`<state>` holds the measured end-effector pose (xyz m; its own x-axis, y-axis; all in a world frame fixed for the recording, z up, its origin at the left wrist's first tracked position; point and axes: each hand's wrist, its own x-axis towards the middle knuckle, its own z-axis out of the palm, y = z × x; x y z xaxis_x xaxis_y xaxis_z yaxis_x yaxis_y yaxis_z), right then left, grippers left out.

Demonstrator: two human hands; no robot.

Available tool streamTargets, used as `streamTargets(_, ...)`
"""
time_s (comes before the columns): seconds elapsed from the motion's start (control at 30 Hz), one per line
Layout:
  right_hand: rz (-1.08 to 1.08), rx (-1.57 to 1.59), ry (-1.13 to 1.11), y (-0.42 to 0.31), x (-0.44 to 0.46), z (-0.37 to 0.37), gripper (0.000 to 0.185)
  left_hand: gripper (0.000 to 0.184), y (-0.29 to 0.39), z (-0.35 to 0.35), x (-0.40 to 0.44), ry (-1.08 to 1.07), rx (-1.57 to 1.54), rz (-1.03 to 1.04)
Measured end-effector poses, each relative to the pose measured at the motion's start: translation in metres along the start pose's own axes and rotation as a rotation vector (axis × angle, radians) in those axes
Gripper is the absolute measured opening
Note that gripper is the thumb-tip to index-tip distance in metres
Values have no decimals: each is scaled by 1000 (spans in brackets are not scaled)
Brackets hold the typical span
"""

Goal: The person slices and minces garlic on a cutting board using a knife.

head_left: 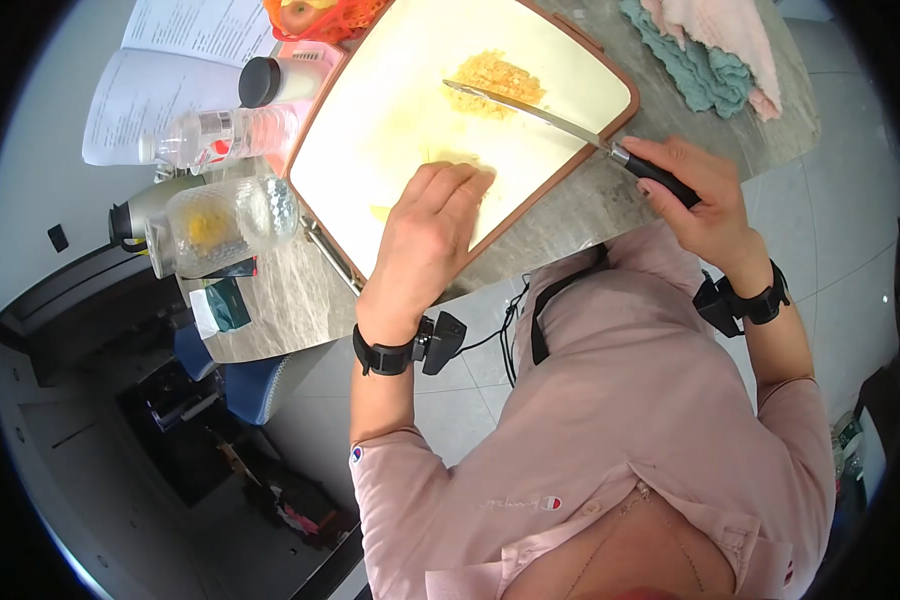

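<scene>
So the right hand is closed snugly round the black handle of a kitchen knife, blade angled across the board's rim with its tip end at the chopped yellow-orange food. That heap sits toward the far right of the cutting board. The left hand is on the board's near side, fingers bunched and curled down; can't tell what's under them, though pale bits show by the fingertips. Most bare board is beyond the left hand, left of the heap. The table edge runs pretty close along the near side, so not much room there. The left side's crowded: black-lidded jar, clear plastic bottle, patterned glass jug. Mesh fruit bag at the far left corner, cloths off right.
</scene>
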<state>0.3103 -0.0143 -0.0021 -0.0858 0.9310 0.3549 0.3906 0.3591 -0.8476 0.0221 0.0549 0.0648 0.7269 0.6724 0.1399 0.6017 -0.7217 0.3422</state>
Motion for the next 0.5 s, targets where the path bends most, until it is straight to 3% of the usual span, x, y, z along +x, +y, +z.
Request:
streamTargets(0.13,8,5,0,1,0,0,39,30,1,8,-1,32,-24,-51)
streamTargets(0.23,5,-5,-11,1,0,-2,40,34,5,19,-2,112,11,-157)
streamTargets(0.43,-36,-15,-2,2,0,-1,41,55,26,4,-15,176,-47,-531)
streamTargets(0.5,-36,-20,-17,2,1,-1,41,49,28,5,-20,158,-80,-599)
